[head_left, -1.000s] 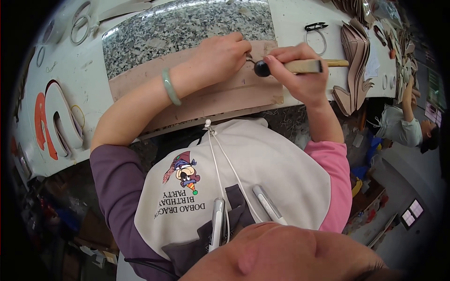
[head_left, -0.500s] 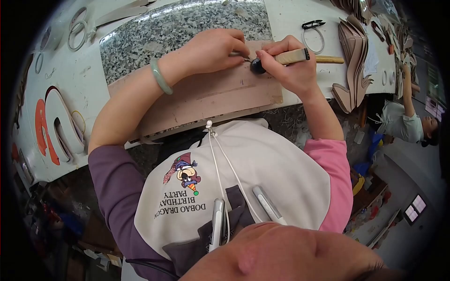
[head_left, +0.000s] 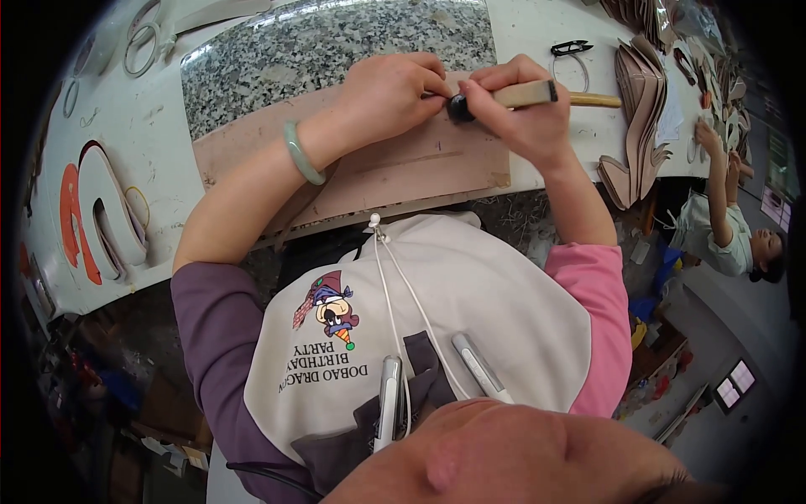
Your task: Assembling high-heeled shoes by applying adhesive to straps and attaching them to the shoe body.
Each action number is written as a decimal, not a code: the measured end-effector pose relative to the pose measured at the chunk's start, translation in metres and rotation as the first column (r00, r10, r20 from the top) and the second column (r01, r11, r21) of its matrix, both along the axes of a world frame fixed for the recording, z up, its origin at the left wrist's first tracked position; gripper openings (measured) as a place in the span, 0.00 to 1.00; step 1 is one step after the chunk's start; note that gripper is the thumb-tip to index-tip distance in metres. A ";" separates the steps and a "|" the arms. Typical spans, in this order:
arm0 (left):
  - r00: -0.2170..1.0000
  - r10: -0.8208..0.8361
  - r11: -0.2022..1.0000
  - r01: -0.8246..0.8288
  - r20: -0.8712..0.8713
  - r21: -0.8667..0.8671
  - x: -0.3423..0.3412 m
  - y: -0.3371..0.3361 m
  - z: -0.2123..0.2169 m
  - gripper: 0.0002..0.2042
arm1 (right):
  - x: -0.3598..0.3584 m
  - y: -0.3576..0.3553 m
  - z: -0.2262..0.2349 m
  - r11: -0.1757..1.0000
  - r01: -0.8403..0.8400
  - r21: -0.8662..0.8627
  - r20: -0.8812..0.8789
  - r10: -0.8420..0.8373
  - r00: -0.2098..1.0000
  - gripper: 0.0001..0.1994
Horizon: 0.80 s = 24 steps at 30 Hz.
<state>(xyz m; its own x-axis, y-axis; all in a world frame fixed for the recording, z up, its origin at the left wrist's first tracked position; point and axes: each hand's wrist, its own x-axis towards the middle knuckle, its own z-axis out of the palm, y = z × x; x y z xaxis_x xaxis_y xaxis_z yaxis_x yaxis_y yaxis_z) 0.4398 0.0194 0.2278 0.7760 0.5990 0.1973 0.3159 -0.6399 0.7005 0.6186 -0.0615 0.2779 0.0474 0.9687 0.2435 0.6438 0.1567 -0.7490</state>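
Observation:
My right hand (head_left: 533, 113) is wrapped round a tool with a flat beige handle (head_left: 527, 93) and a dark rounded end (head_left: 458, 109). A yellow wooden handle (head_left: 594, 100) sticks out beyond the same hand; its other end is hidden. My left hand (head_left: 395, 94), a pale green bangle above its wrist, has its fingers pinched close to the dark end. What they pinch cannot be made out. Both hands are over a pinkish-brown board (head_left: 403, 172), which overlaps a speckled stone slab (head_left: 277, 80) on the white table.
Black thread snips (head_left: 571, 48) lie beyond my right hand, beside stacked brown cut pieces (head_left: 638, 118). Red and white curved pieces (head_left: 105, 214) lie at the left, with ring-shaped rolls (head_left: 141, 50) farther back. At the far right, another person (head_left: 718, 223) reaches over the table.
My left hand has shifted slightly right, its fingertips now nearer the dark end. The right hand has moved slightly away from me with the tool. The other person's arms have moved.

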 end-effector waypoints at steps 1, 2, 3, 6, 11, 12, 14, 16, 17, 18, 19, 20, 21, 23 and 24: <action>1.000 0.004 1.000 -0.004 -0.001 -0.001 -0.001 0.000 0.000 0.07 | 0.000 0.000 0.000 1.000 -0.004 -0.001 -0.001 0.004 1.000 0.08; 1.000 0.010 1.000 -0.010 -0.004 -0.003 -0.002 -0.001 0.001 0.07 | 0.000 0.000 0.002 1.000 -0.012 -0.001 -0.018 0.012 1.000 0.08; 1.000 0.016 1.000 -0.016 -0.008 -0.005 -0.003 -0.002 0.002 0.07 | 0.001 -0.001 0.005 1.000 -0.020 -0.001 -0.036 0.020 0.999 0.08; 1.000 0.027 1.000 -0.028 -0.015 -0.009 -0.004 -0.002 0.003 0.07 | 0.001 -0.001 0.006 0.999 -0.034 -0.001 -0.071 0.034 0.997 0.08; 0.999 0.012 0.998 -0.014 -0.040 -0.054 -0.004 -0.001 0.006 0.07 | 0.000 0.003 -0.006 0.998 -0.063 -0.001 -0.038 0.063 0.997 0.08; 0.998 0.016 0.999 -0.019 -0.068 -0.039 -0.004 0.000 0.007 0.07 | -0.001 0.003 -0.005 0.998 -0.057 -0.006 -0.043 0.056 0.997 0.08; 0.992 0.025 1.000 -0.026 -0.123 -0.008 -0.005 0.001 0.010 0.07 | -0.003 0.002 -0.004 0.999 -0.044 -0.017 -0.053 0.043 0.998 0.08; 0.988 0.031 1.000 -0.030 -0.151 0.009 -0.006 0.001 0.009 0.06 | -0.003 0.003 -0.003 0.999 -0.038 -0.021 -0.058 0.036 0.998 0.08; 0.993 0.039 0.997 -0.031 -0.113 0.072 -0.006 0.001 0.007 0.06 | -0.003 0.002 -0.003 0.999 -0.036 -0.021 -0.054 0.034 0.998 0.08; 0.996 0.045 0.990 -0.035 -0.074 0.134 -0.007 0.000 0.003 0.06 | -0.003 0.002 -0.002 0.999 -0.033 -0.021 -0.050 0.032 0.998 0.08; 0.998 0.049 0.980 -0.041 -0.035 0.196 -0.008 0.000 0.000 0.06 | -0.003 0.002 -0.002 0.999 -0.031 -0.020 -0.045 0.031 0.999 0.08; 0.999 0.050 0.965 -0.049 0.004 0.257 -0.008 0.000 -0.001 0.06 | -0.003 0.002 -0.002 0.999 -0.030 -0.020 -0.041 0.029 0.999 0.08; 0.999 0.049 0.965 -0.048 0.003 0.257 -0.008 0.000 -0.002 0.06 | -0.003 0.003 -0.001 0.999 -0.029 -0.021 -0.042 0.028 0.999 0.08; 0.999 0.051 0.964 -0.050 0.005 0.261 -0.007 0.000 -0.002 0.06 | -0.003 0.005 0.001 0.997 -0.056 0.050 -0.035 0.058 0.998 0.08; 0.999 0.052 0.964 -0.052 0.006 0.262 -0.007 0.001 -0.002 0.05 | -0.004 0.006 0.002 0.994 -0.070 0.085 -0.031 0.072 0.997 0.08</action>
<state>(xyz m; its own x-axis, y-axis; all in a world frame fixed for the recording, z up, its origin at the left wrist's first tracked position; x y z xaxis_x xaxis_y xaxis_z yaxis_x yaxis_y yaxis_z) 0.4333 0.0200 0.2260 0.7455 0.5656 0.3526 0.3537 -0.7841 0.5100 0.6148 -0.0551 0.2796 -0.0113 0.9461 0.3237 0.6035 0.2645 -0.7522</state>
